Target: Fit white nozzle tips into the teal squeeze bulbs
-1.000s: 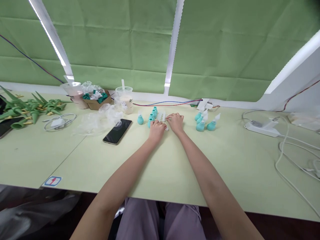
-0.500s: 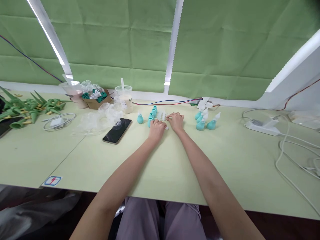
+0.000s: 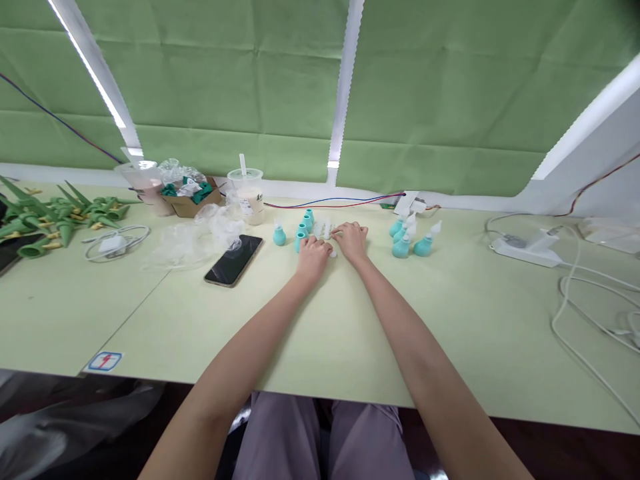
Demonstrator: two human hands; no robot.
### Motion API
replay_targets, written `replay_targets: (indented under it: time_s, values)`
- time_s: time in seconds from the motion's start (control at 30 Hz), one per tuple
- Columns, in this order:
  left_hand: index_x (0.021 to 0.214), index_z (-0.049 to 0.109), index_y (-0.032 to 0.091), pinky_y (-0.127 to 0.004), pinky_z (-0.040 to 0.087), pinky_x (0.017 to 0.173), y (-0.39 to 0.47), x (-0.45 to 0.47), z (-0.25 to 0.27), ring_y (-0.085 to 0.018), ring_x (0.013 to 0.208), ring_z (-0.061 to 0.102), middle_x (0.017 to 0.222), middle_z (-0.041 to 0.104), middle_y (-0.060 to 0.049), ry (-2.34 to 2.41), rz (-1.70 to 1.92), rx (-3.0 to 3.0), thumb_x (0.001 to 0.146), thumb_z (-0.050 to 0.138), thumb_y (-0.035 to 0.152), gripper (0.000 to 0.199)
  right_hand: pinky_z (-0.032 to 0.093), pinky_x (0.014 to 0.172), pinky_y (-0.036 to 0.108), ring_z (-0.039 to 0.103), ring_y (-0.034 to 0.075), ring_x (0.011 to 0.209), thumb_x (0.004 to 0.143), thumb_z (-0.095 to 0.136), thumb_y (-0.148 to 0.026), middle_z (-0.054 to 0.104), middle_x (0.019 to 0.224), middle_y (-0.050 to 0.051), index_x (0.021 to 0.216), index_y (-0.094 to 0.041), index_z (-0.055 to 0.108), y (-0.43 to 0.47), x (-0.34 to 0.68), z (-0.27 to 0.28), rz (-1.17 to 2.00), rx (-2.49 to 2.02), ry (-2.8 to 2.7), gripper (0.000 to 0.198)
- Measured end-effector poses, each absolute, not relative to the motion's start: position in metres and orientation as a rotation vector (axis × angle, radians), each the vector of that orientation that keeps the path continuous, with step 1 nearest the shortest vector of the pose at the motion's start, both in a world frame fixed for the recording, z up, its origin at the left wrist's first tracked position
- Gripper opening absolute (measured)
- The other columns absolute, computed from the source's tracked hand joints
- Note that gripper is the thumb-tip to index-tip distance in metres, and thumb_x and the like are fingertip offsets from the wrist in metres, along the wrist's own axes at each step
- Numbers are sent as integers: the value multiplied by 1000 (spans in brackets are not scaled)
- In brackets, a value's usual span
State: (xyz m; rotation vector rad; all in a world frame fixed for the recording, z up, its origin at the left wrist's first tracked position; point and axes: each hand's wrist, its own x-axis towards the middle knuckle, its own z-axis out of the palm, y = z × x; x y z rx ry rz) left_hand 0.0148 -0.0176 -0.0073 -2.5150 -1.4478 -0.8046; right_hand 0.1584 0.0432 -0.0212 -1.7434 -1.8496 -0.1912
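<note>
Several small translucent white pieces lie in short rows on the table between my hands. My left hand rests on the table, fingers curled, close to the open-topped teal bulbs. A small white piece shows by its fingertips; what the fingers hold is too small to make out. Reaching in from the right, my right hand has its fingertips pinched together at the edge of the rows. A teal bulb with a white tip stands left of the open ones. Several more tipped bulbs stand farther right.
Left of my hands lie a black phone and crumpled clear plastic bags. Behind them stand a lidded drink cup and a cardboard box. Green pointed parts are heaped far left. A power strip with cables lies right.
The view has shifted very slightly. Both hands stay in nearly the same place and pose, and the bulbs have not moved.
</note>
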Motion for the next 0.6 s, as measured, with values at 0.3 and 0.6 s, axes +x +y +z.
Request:
replay_targets:
  time_s: [0.3,0.6]
  values:
    - [85,68,20,-39,30,81,-18,15,-7,-23,92,53,85,69,-7,-1451,-795,-2524,88,46,19,23,21,79,38,46,23,98,87,50,-30,66,100,5,86,-27,70,42,157,-20,-213,-1737,-1855,20]
    - [85,67,22,-37,29,81,-22,14,1,-23,92,52,88,69,-4,-1534,-833,-2480,89,45,23,22,31,81,32,55,18,86,91,35,-25,65,104,6,102,-21,63,20,155,-5,-186,-1499,-1596,30]
